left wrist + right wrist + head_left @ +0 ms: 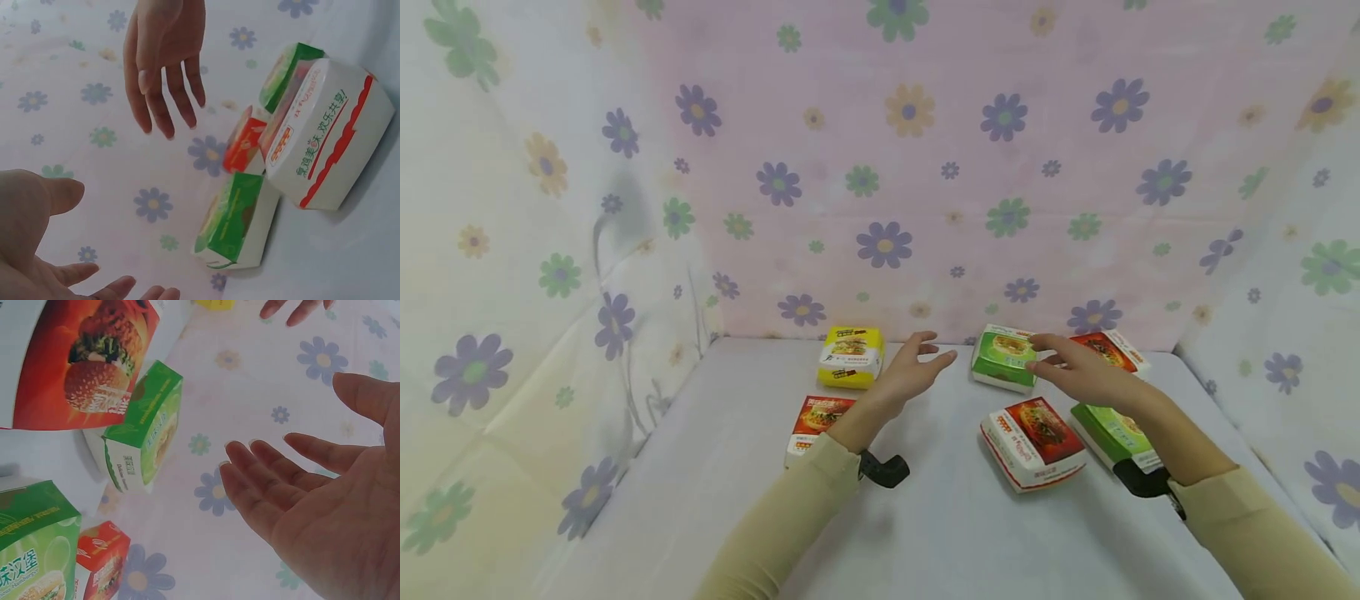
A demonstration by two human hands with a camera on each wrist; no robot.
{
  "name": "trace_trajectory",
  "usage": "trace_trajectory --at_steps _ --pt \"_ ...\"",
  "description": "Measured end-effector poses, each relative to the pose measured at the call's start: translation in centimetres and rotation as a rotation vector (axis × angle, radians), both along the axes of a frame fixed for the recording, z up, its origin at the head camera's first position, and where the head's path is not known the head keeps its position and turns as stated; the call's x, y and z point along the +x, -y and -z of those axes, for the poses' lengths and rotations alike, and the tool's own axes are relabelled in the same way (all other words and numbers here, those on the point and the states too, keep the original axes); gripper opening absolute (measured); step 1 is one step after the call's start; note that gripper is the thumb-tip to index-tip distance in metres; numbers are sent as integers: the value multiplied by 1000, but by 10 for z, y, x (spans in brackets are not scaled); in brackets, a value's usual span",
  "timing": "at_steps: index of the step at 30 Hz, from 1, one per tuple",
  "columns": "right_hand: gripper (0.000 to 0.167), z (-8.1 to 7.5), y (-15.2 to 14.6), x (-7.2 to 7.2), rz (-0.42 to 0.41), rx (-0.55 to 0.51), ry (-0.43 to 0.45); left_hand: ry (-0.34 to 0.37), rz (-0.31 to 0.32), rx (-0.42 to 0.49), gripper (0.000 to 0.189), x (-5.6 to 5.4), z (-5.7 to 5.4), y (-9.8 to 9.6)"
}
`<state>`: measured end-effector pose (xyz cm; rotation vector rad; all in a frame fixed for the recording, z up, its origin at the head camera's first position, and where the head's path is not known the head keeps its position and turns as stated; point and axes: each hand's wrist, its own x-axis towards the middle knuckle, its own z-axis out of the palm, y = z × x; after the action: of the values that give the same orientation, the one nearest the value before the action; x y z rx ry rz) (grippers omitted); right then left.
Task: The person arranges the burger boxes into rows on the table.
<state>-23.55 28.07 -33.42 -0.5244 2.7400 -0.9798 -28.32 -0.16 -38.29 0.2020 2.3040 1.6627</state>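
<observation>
My left hand [912, 372] hovers above the table with its fingers relaxed and nothing in them. Nearest to it stand a yellow burger box [851, 357] and, partly hidden by that forearm, a red-and-white burger box [817, 421]. My right hand [1088, 372] is also raised, empty, with fingers loosely extended. In the head view its fingertips overlap the edge of a green burger box [1002, 357] at the back. Below the hand sit another red-and-white burger box [1034, 442] and a second green one [1116, 432], partly covered by the arm. The right wrist view shows my right palm [337, 506] holding nothing.
Behind the right hand, a further red burger box [1112, 352] stands at the table's back right. Flower-printed cloth [820, 225] walls off the back and both sides of the white table [940, 533]. Each wrist carries a black camera mount [883, 469].
</observation>
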Motion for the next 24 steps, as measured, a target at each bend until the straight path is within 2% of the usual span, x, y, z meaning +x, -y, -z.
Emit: trace_trajectory --at_steps 5,9,18,24 --pt "62 -4 -1 -10 2 -30 22 6 -30 4 68 -7 5 -7" --pt "66 -5 -7 -23 28 -30 50 28 -62 36 68 -17 11 -16" --pt "73 6 -17 -66 102 1 129 108 -149 126 64 -36 37 -48" --pt "70 14 -25 -86 100 -15 172 138 -198 128 65 -44 56 -73"
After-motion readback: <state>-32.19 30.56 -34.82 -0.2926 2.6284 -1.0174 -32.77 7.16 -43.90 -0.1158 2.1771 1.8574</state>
